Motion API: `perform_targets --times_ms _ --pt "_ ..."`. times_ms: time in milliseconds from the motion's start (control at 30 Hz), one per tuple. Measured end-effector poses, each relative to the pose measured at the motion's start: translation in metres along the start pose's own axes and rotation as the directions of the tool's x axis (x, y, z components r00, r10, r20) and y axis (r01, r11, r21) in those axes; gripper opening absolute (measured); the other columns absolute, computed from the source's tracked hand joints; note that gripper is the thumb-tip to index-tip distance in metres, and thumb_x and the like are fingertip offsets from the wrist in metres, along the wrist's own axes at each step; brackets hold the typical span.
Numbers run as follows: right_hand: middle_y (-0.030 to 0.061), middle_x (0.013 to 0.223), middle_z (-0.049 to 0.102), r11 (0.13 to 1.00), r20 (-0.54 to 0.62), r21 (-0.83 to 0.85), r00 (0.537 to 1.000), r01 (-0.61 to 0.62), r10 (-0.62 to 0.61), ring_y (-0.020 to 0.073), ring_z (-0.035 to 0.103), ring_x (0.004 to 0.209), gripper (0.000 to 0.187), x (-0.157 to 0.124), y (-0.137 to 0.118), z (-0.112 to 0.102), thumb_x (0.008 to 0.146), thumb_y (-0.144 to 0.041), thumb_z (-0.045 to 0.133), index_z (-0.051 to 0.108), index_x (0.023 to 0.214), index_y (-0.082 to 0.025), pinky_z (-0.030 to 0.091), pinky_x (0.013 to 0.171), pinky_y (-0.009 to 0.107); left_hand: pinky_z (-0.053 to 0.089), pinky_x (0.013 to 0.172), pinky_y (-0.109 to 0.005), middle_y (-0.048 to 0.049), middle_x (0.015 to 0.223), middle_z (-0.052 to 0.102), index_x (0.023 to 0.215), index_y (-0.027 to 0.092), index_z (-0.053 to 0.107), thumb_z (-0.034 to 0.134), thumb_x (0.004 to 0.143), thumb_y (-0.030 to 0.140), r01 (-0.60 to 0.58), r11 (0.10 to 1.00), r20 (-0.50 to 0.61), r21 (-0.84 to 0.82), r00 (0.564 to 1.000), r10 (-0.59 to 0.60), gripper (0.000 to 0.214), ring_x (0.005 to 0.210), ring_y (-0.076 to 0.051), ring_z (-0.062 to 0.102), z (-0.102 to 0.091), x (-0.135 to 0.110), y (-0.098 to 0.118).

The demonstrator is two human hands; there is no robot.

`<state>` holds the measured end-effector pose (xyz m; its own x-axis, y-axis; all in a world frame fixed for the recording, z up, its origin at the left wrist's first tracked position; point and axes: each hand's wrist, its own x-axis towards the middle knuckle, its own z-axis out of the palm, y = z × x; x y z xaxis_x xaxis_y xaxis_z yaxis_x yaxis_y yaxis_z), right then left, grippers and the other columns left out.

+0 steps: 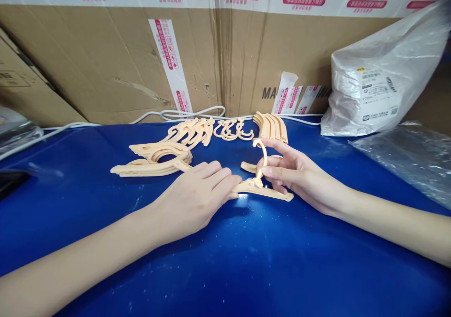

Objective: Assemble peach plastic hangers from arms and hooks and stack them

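Note:
Both hands are on a pale peach plastic folding hanger (pixel 269 192) just above the blue tabletop. My left hand (pixel 199 190) is closed around one arm of it, palm down. Thumb and fingers of my right hand (pixel 305 173) pinch its upright hook (pixel 264 157) near the pivot, the index finger up by the hook's tip. Behind the right fingers another peach strip (pixel 248 167) shows in part; whether it joins the hanger is hidden. Beyond my left hand lies a stack of folded hangers (pixel 151 169), partly covered by that hand.
Along the back lie several peach hanger pieces (pixel 193 130), loose hooks (pixel 229 130) and a row of curved arms (pixel 271 125). A white cable (pixel 148 115) runs before the cardboard boxes (pixel 116 58). At right are a white plastic parcel (pixel 373 82) and clear plastic film (pixel 408 157).

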<state>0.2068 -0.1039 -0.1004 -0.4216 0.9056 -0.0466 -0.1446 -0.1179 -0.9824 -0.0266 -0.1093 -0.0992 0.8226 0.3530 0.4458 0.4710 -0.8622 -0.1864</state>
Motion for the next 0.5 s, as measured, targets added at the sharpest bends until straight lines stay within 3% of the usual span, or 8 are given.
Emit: perform_targets --times_ms 500 --pt "-0.0049 0.078 0.059 0.995 -0.082 -0.075 0.994 0.066 -0.073 0.0034 0.042 0.049 0.05 -0.0019 0.0017 0.009 0.079 -0.024 0.072 0.045 0.121 -0.023 0.034 0.042 0.017 0.036 0.062 -0.032 -0.0062 0.082 0.06 0.104 0.008 0.059 0.035 0.1 0.019 0.011 1.0 0.046 0.024 0.999 -0.012 0.027 0.073 -0.021 0.046 -0.0026 -0.0029 0.0002"
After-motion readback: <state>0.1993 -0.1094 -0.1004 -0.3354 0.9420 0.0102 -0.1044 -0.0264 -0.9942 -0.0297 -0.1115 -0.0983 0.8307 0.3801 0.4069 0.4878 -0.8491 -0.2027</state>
